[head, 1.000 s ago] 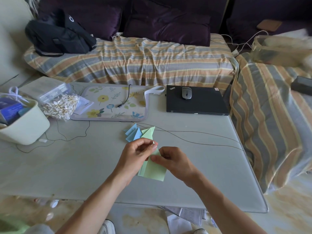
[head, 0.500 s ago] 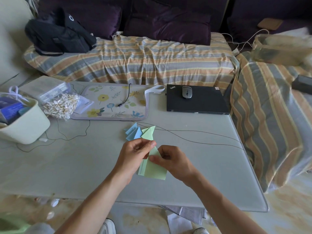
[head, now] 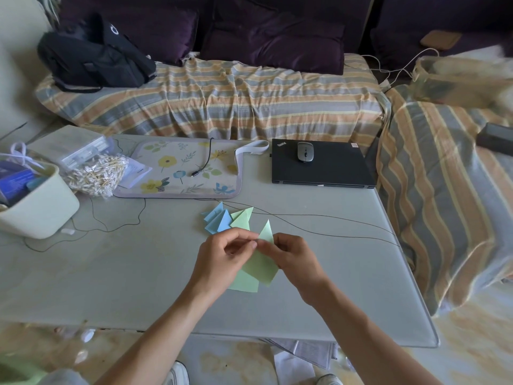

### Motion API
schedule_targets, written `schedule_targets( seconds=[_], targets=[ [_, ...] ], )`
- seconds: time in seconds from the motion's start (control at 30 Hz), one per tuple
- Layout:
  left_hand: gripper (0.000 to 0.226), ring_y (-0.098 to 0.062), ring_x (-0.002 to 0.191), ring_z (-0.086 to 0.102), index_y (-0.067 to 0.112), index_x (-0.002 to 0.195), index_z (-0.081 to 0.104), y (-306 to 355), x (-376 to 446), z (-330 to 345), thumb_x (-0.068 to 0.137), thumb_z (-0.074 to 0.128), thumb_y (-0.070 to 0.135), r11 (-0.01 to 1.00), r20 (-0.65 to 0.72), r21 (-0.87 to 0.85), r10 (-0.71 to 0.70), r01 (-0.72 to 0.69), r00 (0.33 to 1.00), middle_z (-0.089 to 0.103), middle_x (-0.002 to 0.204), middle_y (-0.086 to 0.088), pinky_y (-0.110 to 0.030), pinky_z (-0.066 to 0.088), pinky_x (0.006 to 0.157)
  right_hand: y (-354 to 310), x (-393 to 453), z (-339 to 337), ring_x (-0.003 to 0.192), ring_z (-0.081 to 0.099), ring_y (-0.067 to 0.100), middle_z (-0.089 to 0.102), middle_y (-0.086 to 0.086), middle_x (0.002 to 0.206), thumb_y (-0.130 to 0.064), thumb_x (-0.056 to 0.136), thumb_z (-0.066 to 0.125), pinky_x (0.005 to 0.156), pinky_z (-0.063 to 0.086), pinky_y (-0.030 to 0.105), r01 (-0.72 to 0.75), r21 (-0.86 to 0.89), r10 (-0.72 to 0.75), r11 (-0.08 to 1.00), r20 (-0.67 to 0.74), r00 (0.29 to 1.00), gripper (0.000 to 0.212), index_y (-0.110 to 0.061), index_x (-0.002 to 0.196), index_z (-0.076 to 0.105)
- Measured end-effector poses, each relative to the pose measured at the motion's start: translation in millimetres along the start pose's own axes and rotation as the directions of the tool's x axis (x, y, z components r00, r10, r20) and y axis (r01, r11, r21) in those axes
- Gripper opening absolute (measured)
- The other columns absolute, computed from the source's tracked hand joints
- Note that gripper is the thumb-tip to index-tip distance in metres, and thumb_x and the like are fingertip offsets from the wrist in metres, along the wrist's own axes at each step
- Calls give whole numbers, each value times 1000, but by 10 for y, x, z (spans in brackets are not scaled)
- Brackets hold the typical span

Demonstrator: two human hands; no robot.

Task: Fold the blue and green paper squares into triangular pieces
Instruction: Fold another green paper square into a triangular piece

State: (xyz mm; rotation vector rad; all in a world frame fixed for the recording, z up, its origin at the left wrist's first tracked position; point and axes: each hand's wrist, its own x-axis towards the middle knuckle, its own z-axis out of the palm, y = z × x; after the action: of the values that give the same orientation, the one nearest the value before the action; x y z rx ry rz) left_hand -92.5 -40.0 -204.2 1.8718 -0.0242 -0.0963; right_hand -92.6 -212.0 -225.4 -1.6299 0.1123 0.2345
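I am watching both hands working one green paper square near the middle of the table. A second ago it was a long flat strip under my fingers; now a pointed flap is standing up between the hands and the lower part is fanning into two overlapping layers, so I judge a diagonal fold is being started. The left hand is pinching the sheet's upper edge with thumb and forefinger closed on it; the right hand is gripping the same edge from the right, fingers meeting the left ones. Just beyond, the finished blue pieces and a green piece are lying untouched.
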Motion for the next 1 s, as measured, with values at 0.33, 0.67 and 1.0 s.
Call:
schedule_targets(
  seconds=[0.33,0.67,1.0],
  targets=[
    [19,-4,92,75,28,96,83,27,-18,12,88,78,11,997,-50,-61,-44,40,998,80,91,14,-29,58,91,-1,-6,19,70,51,18,58,2,71,-38,89,76,68,40,33,-46,108,45,993,15,999,36,-4,81,68],
    [6,-11,80,70,18,91,82,57,21,12,88,79,22,964,-1,-209,-170,166,986,79,88,-4,-25,59,80,-26,-55,63,68,44,15,51,4,73,-46,88,72,64,32,31,12,-62,-8,998,73,997,54,7,86,60],
    [11,-7,70,66,10,92,81,40,55,-9,86,80,19,927,-9,-306,-232,218,973,76,81,-5,-20,56,74,-54,-76,100,68,52,13,62,0,75,-36,90,73,65,40,32,44,-93,-35,995,92,995,31,-6,86,70]
  ],
)
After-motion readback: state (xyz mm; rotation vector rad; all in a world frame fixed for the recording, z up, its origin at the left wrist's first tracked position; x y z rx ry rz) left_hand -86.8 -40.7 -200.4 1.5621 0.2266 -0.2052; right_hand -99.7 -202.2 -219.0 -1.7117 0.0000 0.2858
